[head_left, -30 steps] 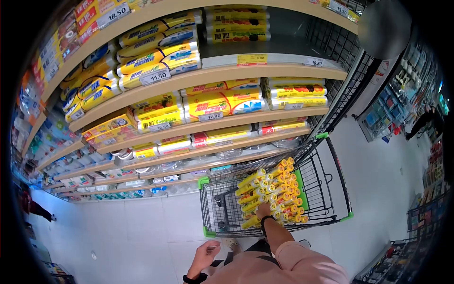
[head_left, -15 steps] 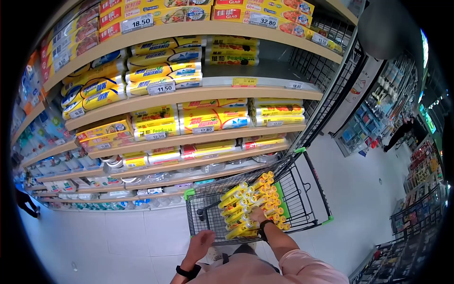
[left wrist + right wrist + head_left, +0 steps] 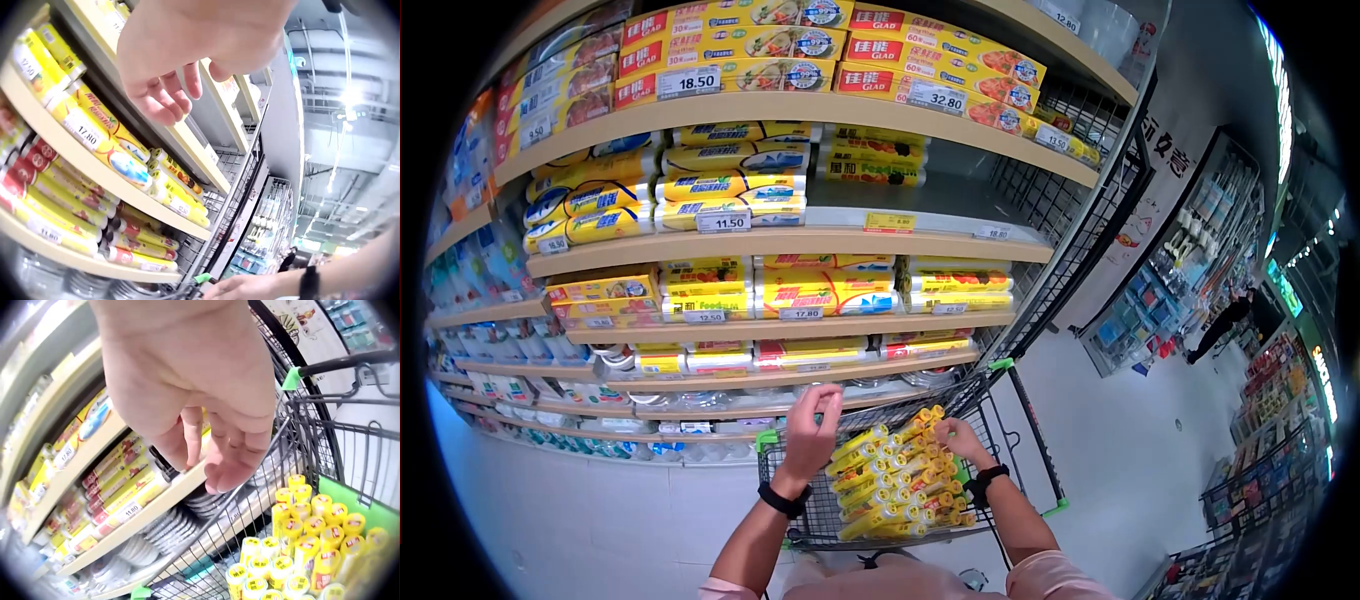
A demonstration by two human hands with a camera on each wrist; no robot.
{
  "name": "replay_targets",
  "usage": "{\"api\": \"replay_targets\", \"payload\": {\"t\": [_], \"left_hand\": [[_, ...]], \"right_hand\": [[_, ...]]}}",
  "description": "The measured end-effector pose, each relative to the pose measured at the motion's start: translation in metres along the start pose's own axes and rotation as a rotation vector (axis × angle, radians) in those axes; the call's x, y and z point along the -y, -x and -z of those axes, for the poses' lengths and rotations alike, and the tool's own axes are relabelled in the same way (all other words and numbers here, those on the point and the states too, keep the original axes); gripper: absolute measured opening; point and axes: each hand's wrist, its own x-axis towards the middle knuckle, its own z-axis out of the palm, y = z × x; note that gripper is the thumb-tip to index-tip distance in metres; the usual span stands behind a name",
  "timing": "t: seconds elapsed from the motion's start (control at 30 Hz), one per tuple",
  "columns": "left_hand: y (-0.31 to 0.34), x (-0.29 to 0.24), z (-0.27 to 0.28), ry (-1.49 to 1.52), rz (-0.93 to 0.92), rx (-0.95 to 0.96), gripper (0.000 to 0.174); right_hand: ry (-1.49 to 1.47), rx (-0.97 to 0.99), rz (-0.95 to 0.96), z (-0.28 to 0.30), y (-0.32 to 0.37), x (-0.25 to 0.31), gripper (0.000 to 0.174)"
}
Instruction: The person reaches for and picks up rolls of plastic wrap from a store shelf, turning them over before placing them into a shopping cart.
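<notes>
Many yellow plastic-wrap rolls point(image 3: 885, 478) stand bundled upright in a wire shopping cart point(image 3: 1034, 432). Above their far right side is my right hand point(image 3: 962, 440), fingers loosely bent and holding nothing. In the right wrist view that hand point(image 3: 194, 406) hangs over the cart's side, with the roll ends point(image 3: 312, 544) below it. My left hand point(image 3: 813, 432) is raised over the cart's left part, in front of the lower shelves. Its fingers point(image 3: 165, 100) are relaxed and hold nothing in the left wrist view, where shelved rolls point(image 3: 103, 122) lie behind them.
Shelves ahead carry wrap rolls point(image 3: 735, 195), boxed wrap point(image 3: 940, 70) and price tags. One shelf section point(image 3: 960, 205) shows bare board at its right. A wire side panel point(image 3: 1090, 240) ends the rack. Beyond it, an aisle point(image 3: 1120, 440) runs past other displays and a person point(image 3: 1225, 325).
The head view has tilted upward, showing more upper shelf. My right hand has lifted off the rolls; my left hand has risen forward over the cart.
</notes>
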Motion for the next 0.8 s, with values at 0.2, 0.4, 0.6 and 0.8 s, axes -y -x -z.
{"api": "replay_targets", "payload": {"t": [0.2,0.4,0.6,0.8], "left_hand": [[-0.114,-0.008,-0.030,-0.403,-0.436,-0.221,0.029],[-0.197,0.001,-0.050,-0.723,-0.572,-0.326,0.048],[-0.213,0.027,-0.065,-0.812,-0.530,-0.320,0.056],[-0.222,0.039,-0.068,-0.782,-0.568,-0.359,0.057]], "right_hand": [[-0.077,-0.082,0.162,0.054,-0.056,0.085,0.015],[0.199,-0.268,0.375,0.110,-0.093,0.214,0.012],[0.398,-0.341,0.613,0.144,-0.142,0.333,0.015],[0.794,-0.328,0.848,0.156,-0.208,0.418,0.035]]}}
